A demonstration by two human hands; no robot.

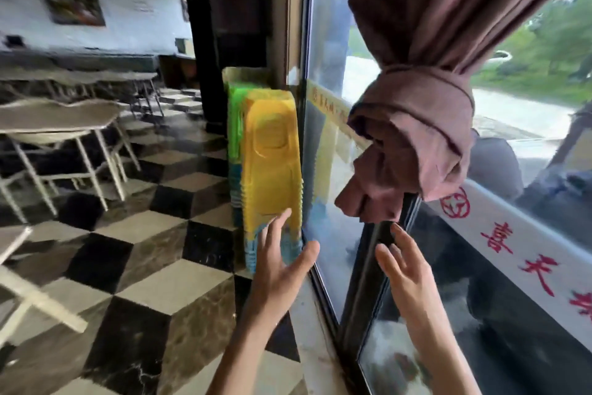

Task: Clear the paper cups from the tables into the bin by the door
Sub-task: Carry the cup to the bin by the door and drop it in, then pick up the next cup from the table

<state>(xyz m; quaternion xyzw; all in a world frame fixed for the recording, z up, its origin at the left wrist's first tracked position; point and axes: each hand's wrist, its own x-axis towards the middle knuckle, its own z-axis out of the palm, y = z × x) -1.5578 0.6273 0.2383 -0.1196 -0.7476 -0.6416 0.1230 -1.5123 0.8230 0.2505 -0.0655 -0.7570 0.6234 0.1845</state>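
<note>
No paper cup and no bin show in this blurred head view. My left hand point(282, 258) is raised with fingers spread, empty, its fingertips in front of the lower part of a tall stack of yellow, green and blue plastic items point(270, 157) leaning by the glass. My right hand point(405, 261) is also empty with fingers apart, held up just before the dark frame point(365, 292) of the glass door or window.
A knotted brown curtain point(413, 125) hangs at head height on the right. White-legged tables point(61, 119) stand at the left and further back. The floor point(150, 266) has a black, grey and cream cube pattern. A white banner with red characters point(525, 253) shows behind the glass.
</note>
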